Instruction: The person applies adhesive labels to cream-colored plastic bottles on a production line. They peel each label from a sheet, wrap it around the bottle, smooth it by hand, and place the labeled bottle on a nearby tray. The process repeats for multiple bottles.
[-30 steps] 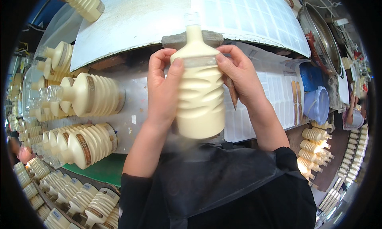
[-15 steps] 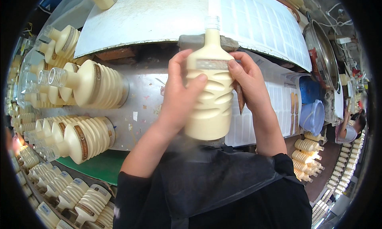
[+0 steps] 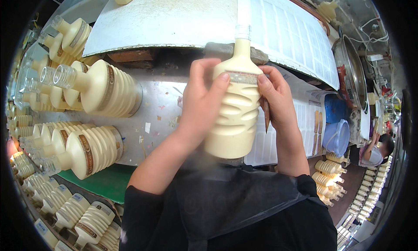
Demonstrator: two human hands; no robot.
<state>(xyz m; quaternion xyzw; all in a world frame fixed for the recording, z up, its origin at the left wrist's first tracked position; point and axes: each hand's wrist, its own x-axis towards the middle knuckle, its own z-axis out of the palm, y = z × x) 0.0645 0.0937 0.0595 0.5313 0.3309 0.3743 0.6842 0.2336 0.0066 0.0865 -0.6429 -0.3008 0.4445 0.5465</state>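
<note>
A cream bottle [image 3: 235, 107] with wavy grooves and a clear threaded neck stands out in front of me, neck pointing away. My left hand [image 3: 202, 94] grips its left side, thumb at the left end of a brownish label strip [image 3: 243, 77] across the shoulder. On the opposite side my right hand [image 3: 276, 92] holds the bottle, its thumb pressing the strip's right end. A thin brown pointed piece [image 3: 266, 113] sticks out below the right hand's fingers, its upper part hidden. The fingers behind the bottle are hidden too.
Labelled cream bottles [image 3: 104, 89] lie in rows on the metal table [image 3: 152, 103] at left. A white board [image 3: 174, 20] and label sheets [image 3: 287, 42] are beyond. At right are a blue bucket [image 3: 337, 135], more bottles [image 3: 331, 177] and another person [image 3: 376, 150].
In the picture, the bottle and both hands sit slightly farther right and lower. My left thumb has shifted up onto the left end of the label strip.
</note>
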